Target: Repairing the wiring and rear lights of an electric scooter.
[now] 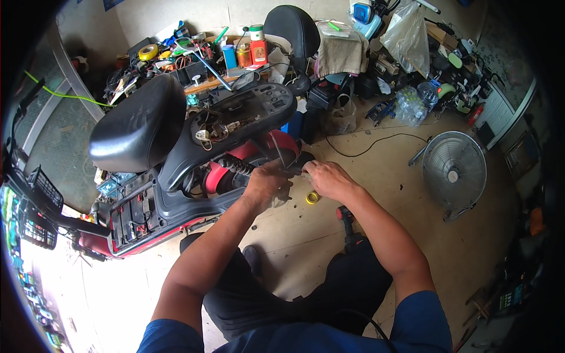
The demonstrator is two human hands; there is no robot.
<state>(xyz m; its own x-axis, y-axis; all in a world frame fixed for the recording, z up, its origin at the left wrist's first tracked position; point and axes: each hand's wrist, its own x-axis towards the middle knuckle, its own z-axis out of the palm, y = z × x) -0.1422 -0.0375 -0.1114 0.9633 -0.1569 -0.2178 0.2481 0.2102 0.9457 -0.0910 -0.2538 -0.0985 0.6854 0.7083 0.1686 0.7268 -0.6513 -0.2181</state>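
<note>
In front of me stands a scooter with its black seat tipped up and loose wires lying in the opened body. My left hand is curled by the scooter's rear end, close to the coil shock absorber. A thin rod rises just above that hand, and something pale, perhaps cloth, shows beneath it. My right hand has its fingers bent and pressed together at a dark part of the rear end. What either hand grips is hidden by the fingers.
A yellow tape roll lies on the floor below my hands. By my right knee is a red-and-black power tool. A round floor fan stands at right, its cable trailing. Behind the scooter, a bench holds tools and an orange-red bottle.
</note>
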